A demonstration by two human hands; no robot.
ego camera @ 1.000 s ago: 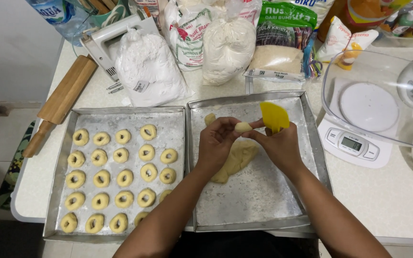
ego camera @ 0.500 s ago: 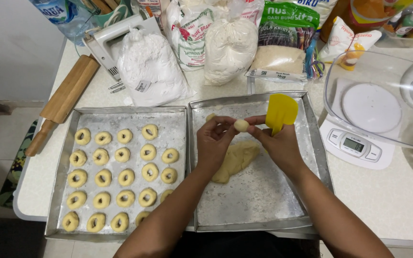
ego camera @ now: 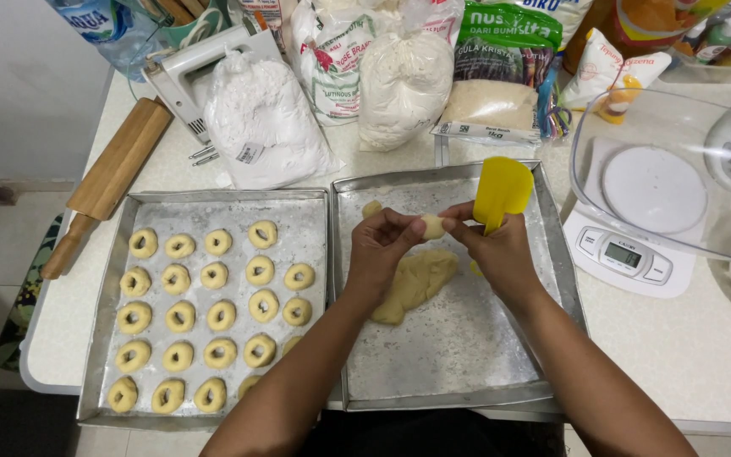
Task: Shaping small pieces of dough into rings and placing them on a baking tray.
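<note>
Head view | left hand, right hand pinch dough piece; spatula in right grip | tray floor bare near rim

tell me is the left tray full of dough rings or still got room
Nearly full: the left tray holds rows of dough rings across almost all its floor.

Two trays; nineteen dough rings; two hands.
</note>
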